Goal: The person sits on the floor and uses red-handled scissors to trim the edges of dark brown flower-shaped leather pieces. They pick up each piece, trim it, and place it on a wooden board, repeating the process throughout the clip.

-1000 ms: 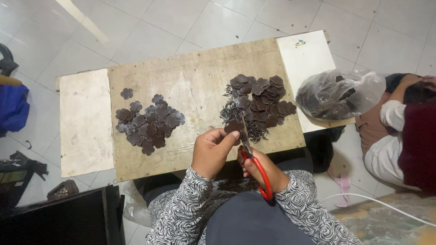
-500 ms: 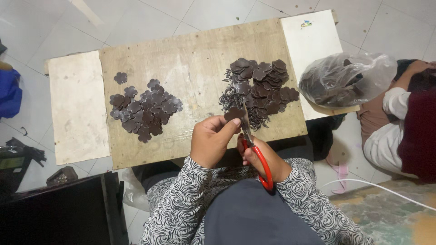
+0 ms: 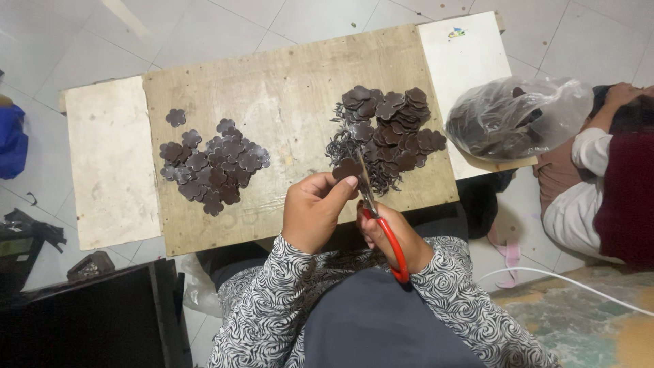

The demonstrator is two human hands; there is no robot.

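Observation:
My left hand (image 3: 315, 211) pinches a dark brown flower-shaped piece (image 3: 347, 168) over the near edge of the wooden board (image 3: 293, 95). My right hand (image 3: 395, 235) grips red-handled scissors (image 3: 381, 221), whose blades reach up beside that piece. A heap of dark brown pieces with thin trimmings (image 3: 388, 133) lies on the board just beyond my hands. On the board's left part lies a second pile of flower-shaped pieces (image 3: 211, 167), with one single piece (image 3: 176, 117) apart from it.
White boards (image 3: 109, 163) flank the wooden one on both sides. A clear plastic bag of dark pieces (image 3: 514, 119) rests at the right edge. Another person sits at the right (image 3: 606, 170). A white cable (image 3: 565, 279) crosses the floor.
The view has shifted slightly. My hands stay in the same place at the board's near edge, still holding the piece and the scissors.

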